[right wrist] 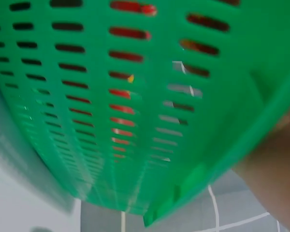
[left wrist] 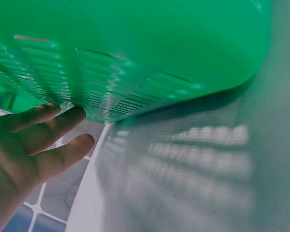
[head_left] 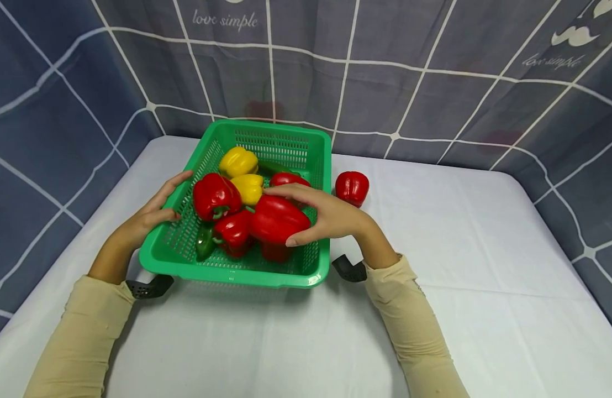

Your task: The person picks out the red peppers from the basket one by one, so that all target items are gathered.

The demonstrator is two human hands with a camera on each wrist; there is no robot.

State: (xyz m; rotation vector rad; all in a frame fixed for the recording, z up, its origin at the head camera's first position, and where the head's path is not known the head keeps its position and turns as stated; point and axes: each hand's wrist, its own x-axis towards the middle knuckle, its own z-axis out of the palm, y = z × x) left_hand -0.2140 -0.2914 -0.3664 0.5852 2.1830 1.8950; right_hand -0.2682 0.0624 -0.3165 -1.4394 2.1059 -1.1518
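A green slotted plastic basket (head_left: 246, 276) stands on the white-covered table, its near side slightly raised toward me. My left hand (head_left: 152, 213) grips its left rim, thumb over the inside. In the left wrist view several fingers (left wrist: 63, 157) lie along the outer wall. My right hand (head_left: 331, 213) reaches over the right rim and holds a large red bell pepper (head_left: 281, 220) between thumb and fingers, above the other peppers. Around it lie more red bell peppers (head_left: 214, 193), yellow bell peppers (head_left: 238, 162) and green vegetables (head_left: 205, 243). The right wrist view shows mostly the slotted wall (right wrist: 96, 121).
One red bell pepper (head_left: 352, 188) sits on the white cloth (head_left: 465, 249) just right of the basket. A dark checked curtain (head_left: 311, 83) hangs behind the table and along both sides. Dark wrist cameras (head_left: 349, 269) are strapped at both cuffs.
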